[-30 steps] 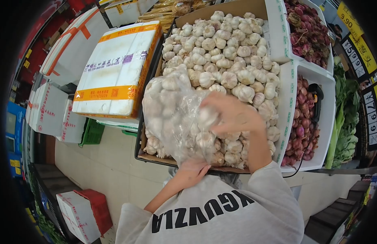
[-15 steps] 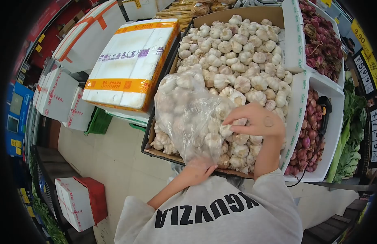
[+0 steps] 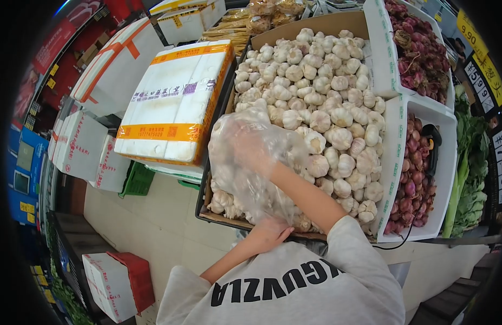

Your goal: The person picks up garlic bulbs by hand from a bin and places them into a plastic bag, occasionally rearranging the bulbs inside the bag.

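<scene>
A clear plastic bag lies over the near left part of the garlic bulbs heaped in a cardboard-lined box. My left hand grips the bag's gathered edge at the front of the box, close to my shirt. Reaching in through the bag's mouth, my right hand is seen only dimly through the plastic. Its fingers are blurred behind the film, and I cannot tell whether a bulb is still in them. Garlic bulbs show through and around the bag.
White foam boxes hold shallots and red onions at the right, beside leafy greens. A taped foam box stands left of the garlic. A red crate and white box are on the floor.
My right hand has moved left from above the loose garlic, where it held a bulb, into the plastic bag. My left hand keeps its grip on the bag's edge.
</scene>
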Demonstrator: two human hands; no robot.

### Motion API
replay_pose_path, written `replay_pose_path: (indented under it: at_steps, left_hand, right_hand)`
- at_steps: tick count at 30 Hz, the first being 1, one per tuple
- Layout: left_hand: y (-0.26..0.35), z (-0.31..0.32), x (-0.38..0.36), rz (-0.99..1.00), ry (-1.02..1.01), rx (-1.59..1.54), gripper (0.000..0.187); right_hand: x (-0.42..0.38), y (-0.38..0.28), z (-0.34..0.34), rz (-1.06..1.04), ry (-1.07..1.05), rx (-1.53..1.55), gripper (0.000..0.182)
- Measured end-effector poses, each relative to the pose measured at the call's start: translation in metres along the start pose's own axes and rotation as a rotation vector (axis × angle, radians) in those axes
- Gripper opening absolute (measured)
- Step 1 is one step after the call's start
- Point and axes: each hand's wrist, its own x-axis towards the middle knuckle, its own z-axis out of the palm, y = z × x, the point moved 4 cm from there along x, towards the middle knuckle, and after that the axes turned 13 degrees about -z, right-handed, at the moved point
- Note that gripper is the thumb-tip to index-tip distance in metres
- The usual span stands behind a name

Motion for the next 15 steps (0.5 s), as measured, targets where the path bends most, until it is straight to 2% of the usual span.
replay_pose_path:
  at_steps: [1,2,4,5,7,8,10,11,13,14,15]
  left_hand:
    - [-0.001,0.0,0.001,0.005,-0.003,0.006,0.025]
    - [-0.001,0.001,0.001,0.016,0.011,-0.002,0.024]
    - [-0.001,0.0,0.001,0.032,0.023,-0.015,0.023]
    - [-0.001,0.0,0.001,-0.01,0.019,-0.014,0.023]
    - [-0.001,0.002,0.001,-0.049,0.012,-0.022,0.023]
    - [-0.002,0.003,0.002,-0.067,0.013,-0.039,0.023]
    - [-0.003,0.005,0.002,-0.081,0.011,-0.057,0.023]
    - [-0.004,0.005,0.003,-0.088,0.019,-0.074,0.023]
    - [-0.005,0.004,0.002,-0.091,0.021,-0.088,0.023]
    - [-0.007,0.003,0.003,-0.126,0.007,-0.044,0.023]
    - [-0.009,0.001,0.003,-0.162,-0.007,0.002,0.024]
  right_hand:
    - [0.001,0.004,-0.001,0.104,0.073,0.039,0.03]
    - [0.004,0.008,0.002,0.11,0.078,0.037,0.03]
    - [0.004,0.019,-0.002,0.162,0.334,0.164,0.029]
    - [0.004,0.025,0.0,0.165,0.33,0.16,0.029]
    - [-0.001,0.022,-0.015,-0.158,0.536,0.072,0.02]
    - [-0.001,0.022,-0.015,-0.155,0.528,0.07,0.02]
    - [0.004,0.028,-0.015,0.121,0.525,0.418,0.021]
    - [0.007,0.027,-0.019,0.124,0.525,0.413,0.021]
    - [0.013,0.029,-0.009,0.351,0.12,0.65,0.025]
    - [0.011,0.034,-0.002,0.355,0.125,0.649,0.025]
    - [0.013,0.032,-0.004,0.142,0.19,0.384,0.025]
